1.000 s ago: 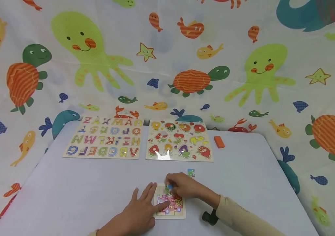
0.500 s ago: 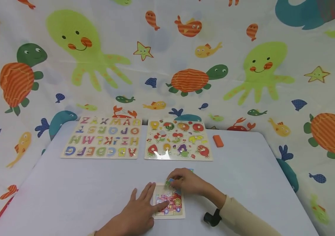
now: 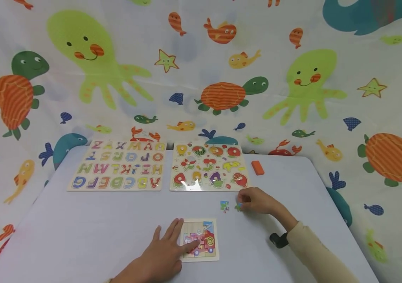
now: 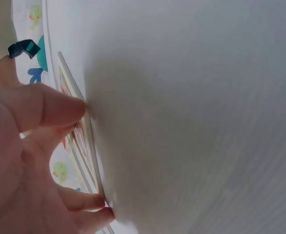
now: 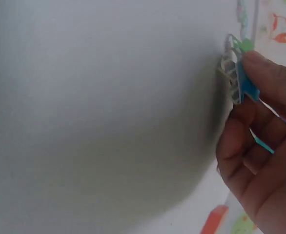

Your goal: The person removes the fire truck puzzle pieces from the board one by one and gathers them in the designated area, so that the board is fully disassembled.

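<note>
Fingers spread, my left hand (image 3: 162,253) rests at the left side of a small wooden jigsaw puzzle (image 3: 206,248). One digit reaches over its assembled pieces, a red picture with a bare wooden area at the upper left. In the left wrist view the fingertips (image 4: 96,217) touch the board's edge. My right hand (image 3: 259,202) is farther back and to the right, pinching a blue and green jigsaw piece (image 5: 245,80) between thumb and fingers. The piece is tilted, and part of it is hidden by the fingers. Beside it lies another jigsaw piece (image 3: 224,206).
Behind the hands lie an alphabet board (image 3: 117,167) and a fruit board (image 3: 209,167). An orange block (image 3: 257,168) sits right of the fruit board. A sea-animal cloth (image 3: 201,47) hangs beyond the white table (image 3: 98,232).
My right hand has lifted a jigsaw piece off the puzzle and carried it right and back, beside the loose piece. My left hand has kept its place on the board.
</note>
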Demonstrator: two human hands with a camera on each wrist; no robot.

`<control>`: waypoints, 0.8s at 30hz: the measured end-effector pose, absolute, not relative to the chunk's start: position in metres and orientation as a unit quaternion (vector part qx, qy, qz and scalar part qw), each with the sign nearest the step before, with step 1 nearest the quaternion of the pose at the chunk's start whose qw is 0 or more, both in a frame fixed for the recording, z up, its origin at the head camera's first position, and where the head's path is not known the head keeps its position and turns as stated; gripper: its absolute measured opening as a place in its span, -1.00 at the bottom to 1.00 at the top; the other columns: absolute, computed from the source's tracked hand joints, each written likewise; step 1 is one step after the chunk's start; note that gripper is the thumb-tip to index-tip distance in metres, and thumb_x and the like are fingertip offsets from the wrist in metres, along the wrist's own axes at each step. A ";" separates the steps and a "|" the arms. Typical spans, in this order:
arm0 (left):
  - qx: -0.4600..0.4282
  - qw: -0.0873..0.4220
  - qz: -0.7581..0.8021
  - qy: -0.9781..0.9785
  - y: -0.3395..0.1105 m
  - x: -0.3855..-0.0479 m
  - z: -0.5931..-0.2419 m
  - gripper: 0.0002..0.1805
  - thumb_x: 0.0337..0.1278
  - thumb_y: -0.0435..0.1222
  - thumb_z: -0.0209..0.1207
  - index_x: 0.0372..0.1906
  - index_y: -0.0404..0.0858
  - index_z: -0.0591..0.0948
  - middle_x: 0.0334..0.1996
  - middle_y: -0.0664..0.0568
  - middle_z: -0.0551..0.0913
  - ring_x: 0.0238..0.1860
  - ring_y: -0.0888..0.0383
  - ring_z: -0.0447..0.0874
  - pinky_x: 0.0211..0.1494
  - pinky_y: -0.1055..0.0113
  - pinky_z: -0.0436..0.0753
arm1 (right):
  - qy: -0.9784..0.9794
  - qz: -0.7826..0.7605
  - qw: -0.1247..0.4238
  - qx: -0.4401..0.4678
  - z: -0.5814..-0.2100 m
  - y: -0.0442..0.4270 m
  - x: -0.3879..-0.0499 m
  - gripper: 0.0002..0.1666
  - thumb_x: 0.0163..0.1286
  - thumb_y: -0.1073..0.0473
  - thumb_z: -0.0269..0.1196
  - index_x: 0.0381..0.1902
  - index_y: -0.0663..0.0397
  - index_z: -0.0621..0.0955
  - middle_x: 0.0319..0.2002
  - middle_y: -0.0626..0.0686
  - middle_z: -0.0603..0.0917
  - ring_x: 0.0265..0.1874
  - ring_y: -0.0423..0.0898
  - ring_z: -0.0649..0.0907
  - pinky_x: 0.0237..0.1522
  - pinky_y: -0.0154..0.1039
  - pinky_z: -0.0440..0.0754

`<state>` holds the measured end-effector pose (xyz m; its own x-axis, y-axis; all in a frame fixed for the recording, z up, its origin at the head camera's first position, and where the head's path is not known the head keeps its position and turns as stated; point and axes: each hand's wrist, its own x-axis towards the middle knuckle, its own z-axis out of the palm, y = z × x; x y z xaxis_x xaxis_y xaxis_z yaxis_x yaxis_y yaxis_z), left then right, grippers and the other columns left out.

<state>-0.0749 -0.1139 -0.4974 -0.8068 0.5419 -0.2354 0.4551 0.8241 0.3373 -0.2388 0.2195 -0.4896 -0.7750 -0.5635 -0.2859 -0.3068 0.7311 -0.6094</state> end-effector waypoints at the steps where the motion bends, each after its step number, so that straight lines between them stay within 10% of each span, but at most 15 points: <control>1: 0.264 0.165 0.136 0.940 -0.114 -0.075 -0.497 -0.26 0.09 -0.26 0.27 0.40 0.33 0.50 0.55 -0.32 0.11 0.56 -0.30 0.02 0.31 -0.53 0.17 | 0.903 -0.272 0.229 -0.241 -0.491 0.220 -0.239 -0.85 0.32 0.28 0.41 -0.33 -0.03 0.63 -0.46 -0.12 0.53 -0.34 -0.13 0.52 -0.27 -0.26 0.51; 12: 0.261 0.179 0.141 0.938 -0.113 -0.076 -0.499 -0.26 0.09 -0.25 0.27 0.40 0.35 0.49 0.56 -0.30 0.11 0.56 -0.30 0.01 0.31 -0.54 0.16 | 0.934 -0.215 0.177 -0.224 -0.499 0.213 -0.239 -0.83 0.28 0.27 0.46 -0.26 -0.03 0.66 -0.40 -0.14 0.57 -0.31 -0.13 0.52 -0.19 -0.21 0.56; 24: 0.257 0.181 0.129 0.941 -0.113 -0.076 -0.500 -0.27 0.13 -0.23 0.27 0.41 0.38 0.47 0.57 -0.28 0.10 0.57 -0.28 -0.02 0.32 -0.53 0.16 | 0.883 -0.159 0.119 -0.425 -0.484 0.144 -0.185 -0.59 0.32 0.07 0.45 0.13 -0.17 0.70 0.30 0.04 0.53 0.31 0.04 0.46 0.26 0.07 0.53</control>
<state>-0.0759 -0.1129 -0.5001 -0.8027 0.5297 -0.2741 0.4360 0.8347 0.3363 -0.1847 0.1440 -0.4837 -0.6101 -0.7888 -0.0747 -0.7135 0.5879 -0.3812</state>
